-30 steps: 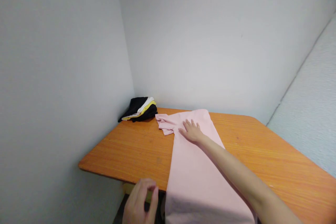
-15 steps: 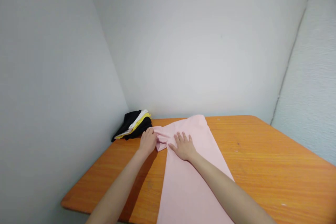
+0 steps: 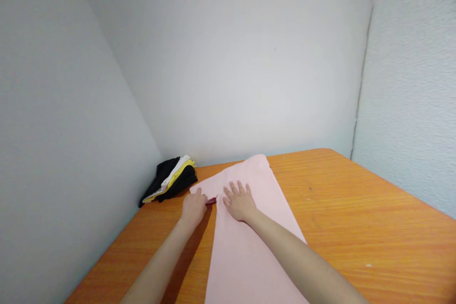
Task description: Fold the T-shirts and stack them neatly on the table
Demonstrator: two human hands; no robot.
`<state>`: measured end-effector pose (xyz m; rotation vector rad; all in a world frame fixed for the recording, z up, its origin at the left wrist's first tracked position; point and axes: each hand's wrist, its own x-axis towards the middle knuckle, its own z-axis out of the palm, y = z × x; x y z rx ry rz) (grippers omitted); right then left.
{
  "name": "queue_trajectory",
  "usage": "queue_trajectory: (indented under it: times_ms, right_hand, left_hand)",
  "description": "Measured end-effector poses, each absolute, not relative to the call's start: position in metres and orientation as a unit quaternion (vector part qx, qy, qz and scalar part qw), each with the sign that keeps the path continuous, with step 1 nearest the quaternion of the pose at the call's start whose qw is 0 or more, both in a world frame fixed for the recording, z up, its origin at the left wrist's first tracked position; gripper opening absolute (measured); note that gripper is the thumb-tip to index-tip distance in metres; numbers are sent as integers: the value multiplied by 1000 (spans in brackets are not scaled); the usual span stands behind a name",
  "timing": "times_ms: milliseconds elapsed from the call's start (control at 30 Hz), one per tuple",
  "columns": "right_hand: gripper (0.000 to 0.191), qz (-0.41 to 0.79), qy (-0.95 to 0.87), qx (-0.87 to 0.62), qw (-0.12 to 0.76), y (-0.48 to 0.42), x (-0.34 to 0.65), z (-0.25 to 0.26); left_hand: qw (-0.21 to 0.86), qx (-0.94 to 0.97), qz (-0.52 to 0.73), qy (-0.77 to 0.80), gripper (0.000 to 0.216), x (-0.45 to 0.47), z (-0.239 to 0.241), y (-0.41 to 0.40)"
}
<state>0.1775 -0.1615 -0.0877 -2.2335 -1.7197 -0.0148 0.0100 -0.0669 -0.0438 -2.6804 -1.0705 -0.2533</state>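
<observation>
We count one left hand (image 3: 194,208), one right hand (image 3: 240,203), one pink shirt (image 3: 249,256). We see one table (image 3: 342,218), one clothes pile (image 3: 180,182)

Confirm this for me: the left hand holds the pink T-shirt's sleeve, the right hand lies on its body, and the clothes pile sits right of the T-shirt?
Not quite: the head view shows the clothes pile left of the pink T-shirt, not right of it. The rest holds.

Our orange-brown wood table (image 3: 349,213), a long pink shirt (image 3: 245,256) we see spread on top, a messy pile of black, white and yellow clothes (image 3: 174,178) in our far left corner, touching the wood.
</observation>
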Motion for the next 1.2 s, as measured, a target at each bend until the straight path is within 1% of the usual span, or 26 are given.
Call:
queue_trajectory:
  times_ms: [67, 133, 233, 333, 400, 467, 533, 600, 667, 733, 800, 867, 933, 1067, 1133, 1200]
  right_hand:
    - [63, -3, -600, -785, 153, -163, 177, -87]
    - [69, -4, -596, -789, 147, -164, 176, -86]
    - [75, -6, -596, -789, 147, -165, 175, -82]
    - [74, 3, -602, -788, 131, -167, 172, -74]
    - [71, 16, -606, -788, 112, -174, 166, -70]
    - [68, 24, -625, -775, 93, -192, 154, -68]
    - [69, 25, -661, -744, 96, -222, 137, -68]
    - [75, 33, -703, -700, 118, -260, 120, -67]
    - [75, 57, -736, -658, 147, -294, 106, -62]
    - [64, 72, -742, -644, 175, -313, 101, -52]
    - [50, 50, -712, -670, 205, -314, 110, -41]
    - [46, 4, -665, -712, 224, -298, 132, -34]
    - [52, -33, -637, -740, 215, -275, 162, -38]
    - [71, -31, -632, -763, 132, -240, 212, -65]
    - [74, -33, -630, -768, 108, -231, 223, -76]
    - [74, -39, -630, -769, 98, -226, 226, -79]
  left_hand:
    - [120, -902, -106, -400, 19, 13, -45, -64]
    - [111, -891, -138, -417, 21, 16, -43, -62]
    - [92, -896, -190, -391, 23, 27, -31, -63]
    - [75, -926, -217, -299, 29, 47, -16, -77]
    - [65, -954, -206, -210, 36, 59, -11, -91]
    - [46, -975, -186, -114, 49, 67, -13, -103]
    - [3, -983, -173, -66, 62, 68, -21, -108]
    - [-46, -982, -164, -80, 63, 68, -33, -104]
    - [-71, -980, -141, -118, 59, 68, -48, -96]
    - [-75, -981, -113, -136, 60, 69, -63, -90]
    - [-76, -982, -94, -145, 64, 71, -75, -87]
    - [-70, -982, -88, -151, 65, 72, -82, -88]
    - [-60, -982, -88, -154, 66, 71, -86, -90]
    - [-32, -982, -91, -162, 65, 70, -87, -90]
    - [-18, -981, -91, -173, 63, 73, -86, -89]
    - [-3, -978, -92, -186, 60, 77, -83, -88]
